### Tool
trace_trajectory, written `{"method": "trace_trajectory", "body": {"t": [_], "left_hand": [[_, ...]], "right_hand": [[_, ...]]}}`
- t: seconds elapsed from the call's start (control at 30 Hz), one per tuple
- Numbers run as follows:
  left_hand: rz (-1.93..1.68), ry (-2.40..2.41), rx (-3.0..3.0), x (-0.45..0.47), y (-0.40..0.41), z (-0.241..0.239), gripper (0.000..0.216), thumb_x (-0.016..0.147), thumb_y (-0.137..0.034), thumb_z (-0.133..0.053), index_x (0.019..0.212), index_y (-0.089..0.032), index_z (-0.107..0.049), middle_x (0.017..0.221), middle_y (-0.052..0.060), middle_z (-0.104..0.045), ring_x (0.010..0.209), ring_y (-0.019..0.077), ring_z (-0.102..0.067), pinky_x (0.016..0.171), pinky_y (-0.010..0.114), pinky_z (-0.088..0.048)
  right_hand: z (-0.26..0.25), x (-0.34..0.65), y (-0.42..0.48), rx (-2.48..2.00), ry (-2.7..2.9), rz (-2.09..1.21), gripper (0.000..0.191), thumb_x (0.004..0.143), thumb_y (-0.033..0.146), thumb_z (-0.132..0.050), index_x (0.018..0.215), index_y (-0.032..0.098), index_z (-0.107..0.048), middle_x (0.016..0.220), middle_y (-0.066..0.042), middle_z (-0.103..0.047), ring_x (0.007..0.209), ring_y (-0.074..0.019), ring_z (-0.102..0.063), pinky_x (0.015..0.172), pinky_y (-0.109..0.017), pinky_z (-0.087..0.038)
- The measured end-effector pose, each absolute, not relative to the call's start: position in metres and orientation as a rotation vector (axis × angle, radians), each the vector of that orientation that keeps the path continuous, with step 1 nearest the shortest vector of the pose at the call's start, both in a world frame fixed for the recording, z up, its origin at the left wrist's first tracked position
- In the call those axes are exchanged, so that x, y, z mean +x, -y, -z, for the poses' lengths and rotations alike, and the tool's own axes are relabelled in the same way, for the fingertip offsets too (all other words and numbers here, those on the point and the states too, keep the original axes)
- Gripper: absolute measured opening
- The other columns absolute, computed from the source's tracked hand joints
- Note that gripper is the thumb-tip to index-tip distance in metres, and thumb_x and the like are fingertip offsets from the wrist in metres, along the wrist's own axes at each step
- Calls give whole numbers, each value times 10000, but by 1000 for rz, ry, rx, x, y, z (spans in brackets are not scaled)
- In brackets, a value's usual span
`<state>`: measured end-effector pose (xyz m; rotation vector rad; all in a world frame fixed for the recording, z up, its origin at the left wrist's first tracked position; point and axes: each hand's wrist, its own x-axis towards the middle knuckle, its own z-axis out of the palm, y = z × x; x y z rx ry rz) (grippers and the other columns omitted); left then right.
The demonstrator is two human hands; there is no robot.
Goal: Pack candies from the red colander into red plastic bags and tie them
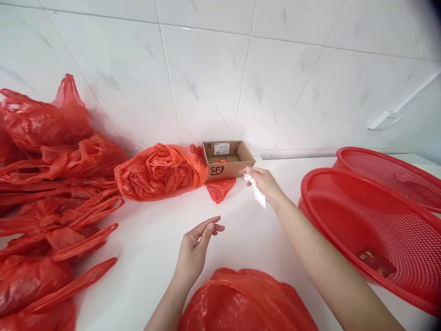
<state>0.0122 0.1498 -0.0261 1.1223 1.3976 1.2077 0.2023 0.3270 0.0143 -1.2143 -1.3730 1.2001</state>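
My right hand (261, 181) is closed on a crumpled white tissue (257, 195), which hangs below the fingers. It is raised beside the front right corner of a small cardboard box (230, 171) with "SF" printed on its side. A little red shows inside the box. My left hand (196, 248) hovers over the white table with loosely bent fingers and nothing in them. Directly below it, at the bottom edge, stands a red plastic bag (246, 301) with its mouth spread wide. What lies deep in that bag is hidden.
Several filled red plastic bags (44, 220) are piled along the left. A bundle of red bags (161, 172) lies left of the box, and a flat red piece (220, 189) lies before it. Two red mesh baskets (322, 216) stand at right, the nearer holding a dark red packet (375, 262).
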Motion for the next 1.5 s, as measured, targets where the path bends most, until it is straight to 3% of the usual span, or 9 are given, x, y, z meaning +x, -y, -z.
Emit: {"method": "trace_trajectory", "body": {"t": [0.23, 0.47, 0.6, 0.7, 0.83, 1.0, 1.17, 1.33, 1.5], "left_hand": [[-1155, -1412, 1093, 14, -149, 23, 321, 756, -500, -702, 927, -232, -745, 903, 60, -763, 981, 257, -650, 929, 378, -447], [-1024, -1202, 1115, 15, -148, 22, 562, 849, -502, -598, 1325, -207, -544, 1171, 115, -699, 1036, 245, -632, 997, 431, -413], [-956, -929, 1179, 21, -143, 18, 477, 863, -458, -603, 1265, -200, -610, 1176, 101, -694, 1093, 253, -613, 1002, 383, -400], [-997, -831, 1161, 22, -142, 17, 374, 865, -450, -605, 1097, -175, -705, 1090, 91, -714, 1000, 247, -635, 926, 350, -436], [-1105, -973, 1035, 19, -146, 23, 365, 874, -474, -581, 868, -143, -733, 855, 73, -722, 829, 207, -638, 852, 323, -446], [-1141, -1103, 1076, 14, -149, 29, 478, 912, -540, -451, 794, -158, -714, 751, 48, -679, 761, 182, -584, 802, 296, -439], [-1039, -1209, 1206, 17, -150, 38, 534, 892, -561, -451, 725, -145, -741, 707, 54, -690, 650, 180, -556, 706, 298, -426], [-1135, -1407, 1255, 17, -151, 42, 508, 940, -542, -352, 1014, -215, -733, 981, 52, -698, 927, 216, -590, 913, 352, -388], [-1221, -1433, 1214, 12, -152, 41, 495, 939, -541, -363, 1254, -245, -605, 1075, 45, -662, 927, 192, -601, 929, 369, -406]], "right_hand": [[18, 230, -281, -1258, 1060, -1477, 440, 735, 469, -692, 1057, 169, -711, 835, -50, -662, 586, -118, -547, 539, -264, -406], [-8, 205, -227, -812, 1166, -1775, 423, 803, 280, -656, 1218, 210, -614, 1095, -81, -692, 1010, -197, -653, 927, -359, -472], [-6, 180, -210, -908, 1520, -1529, 276, 891, 413, -565, 1045, 201, -652, 916, -45, -701, 764, -152, -652, 726, -296, -516], [2, 168, -203, -1055, 1766, -1231, 257, 890, 453, -555, 860, 211, -638, 657, 28, -601, 514, -105, -513, 502, -232, -406], [8, 168, -200, -1041, 1946, -963, 397, 918, 448, -516, 612, 196, -519, 527, 41, -480, 487, -97, -456, 493, -232, -341], [6, 175, -191, -863, 2198, -559, 307, 930, 349, -516, 676, 207, -615, 858, -36, -673, 839, -168, -581, 750, -283, -414], [7, 178, -191, -1049, 2195, -830, 178, 806, 354, -665, 849, 242, -533, 671, 62, -606, 596, -120, -547, 581, -228, -395], [-2, 203, -250, -1641, 1995, -552, 260, 890, 490, -506, 1014, 268, -559, 789, 20, -660, 727, -170, -619, 633, -252, -410], [-14, 235, -305, -2009, 1802, -385, 465, 976, 392, -279, 1380, 199, -405, 1309, -154, -566, 1155, -301, -560, 862, -401, -437]]}}
